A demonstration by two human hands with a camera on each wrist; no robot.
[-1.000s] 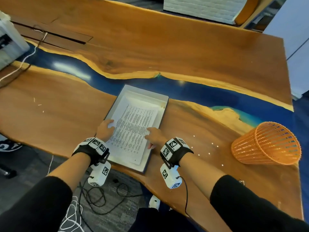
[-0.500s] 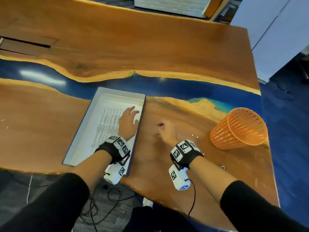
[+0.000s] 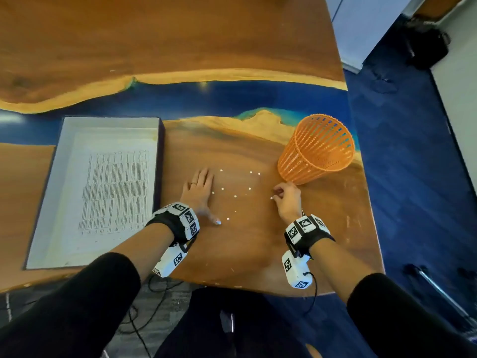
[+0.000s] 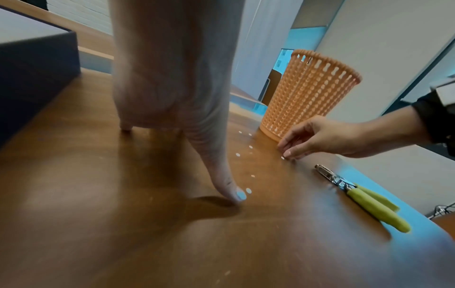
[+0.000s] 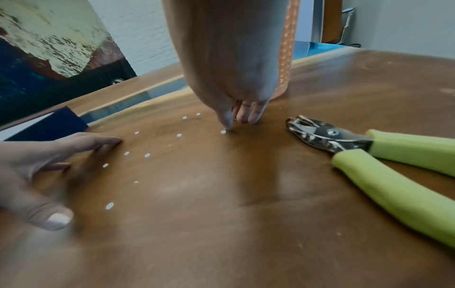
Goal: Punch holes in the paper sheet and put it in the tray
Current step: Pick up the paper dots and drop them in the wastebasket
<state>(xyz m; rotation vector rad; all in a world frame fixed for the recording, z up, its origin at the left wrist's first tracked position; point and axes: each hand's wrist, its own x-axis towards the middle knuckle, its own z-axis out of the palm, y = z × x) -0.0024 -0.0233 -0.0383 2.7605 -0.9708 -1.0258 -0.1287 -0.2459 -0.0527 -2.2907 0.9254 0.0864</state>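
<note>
The printed paper sheet (image 3: pixel 113 192) lies flat inside the shallow grey tray (image 3: pixel 49 182) on the left of the wooden table. My left hand (image 3: pixel 200 186) rests flat on the table just right of the tray, fingers straight and thumb spread. My right hand (image 3: pixel 280 195) is near the foot of the orange basket, its fingertips (image 5: pixel 242 117) bunched and touching the wood beside a small white paper dot (image 5: pixel 223 132). Several such dots (image 3: pixel 235 196) lie scattered between my hands. The hole punch (image 5: pixel 369 154) with green handles lies on the table right of my right hand.
An orange mesh basket (image 3: pixel 317 148) lies tilted on the table just beyond my right hand. The table's right edge (image 3: pixel 371 228) and near edge are close, with blue floor beyond. Cables hang below the near edge.
My left hand has left the paper in the tray and moved right onto the bare wood. My right hand has moved right to the dots near the basket.
</note>
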